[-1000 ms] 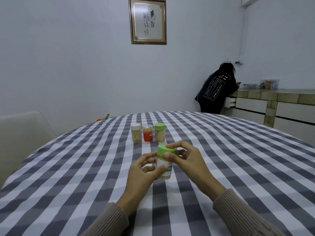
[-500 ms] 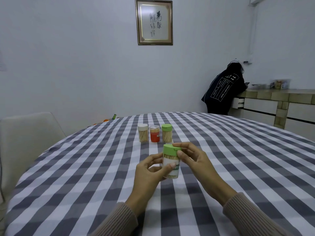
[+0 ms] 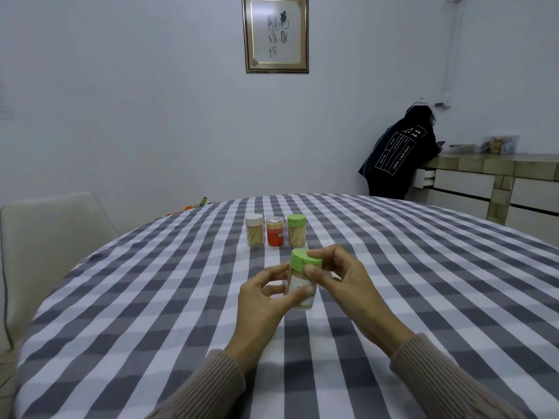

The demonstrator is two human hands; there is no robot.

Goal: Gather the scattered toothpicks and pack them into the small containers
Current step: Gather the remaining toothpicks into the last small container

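Note:
I hold a clear toothpick container (image 3: 298, 287) with a white label just above the checked tablecloth (image 3: 151, 297). My left hand (image 3: 266, 300) grips its body from the left. My right hand (image 3: 338, 276) pinches its green lid (image 3: 302, 260) between thumb and fingers. The lid looks tilted on the container. Behind it stand three small containers in a row: a white-lidded one (image 3: 254, 229), an orange one (image 3: 275, 231) and a green-lidded one (image 3: 296, 230), with toothpicks showing in the two outer ones. No loose toothpicks are in sight.
A pale chair (image 3: 51, 237) stands at the table's left edge. A person in a dark jacket (image 3: 399, 152) leans on a counter (image 3: 496, 164) at the back right. A framed picture (image 3: 276, 34) hangs on the wall.
My right hand's fingers have shifted round the green lid, which now sits more tilted. The container stays in my left hand. The view has turned slightly left.

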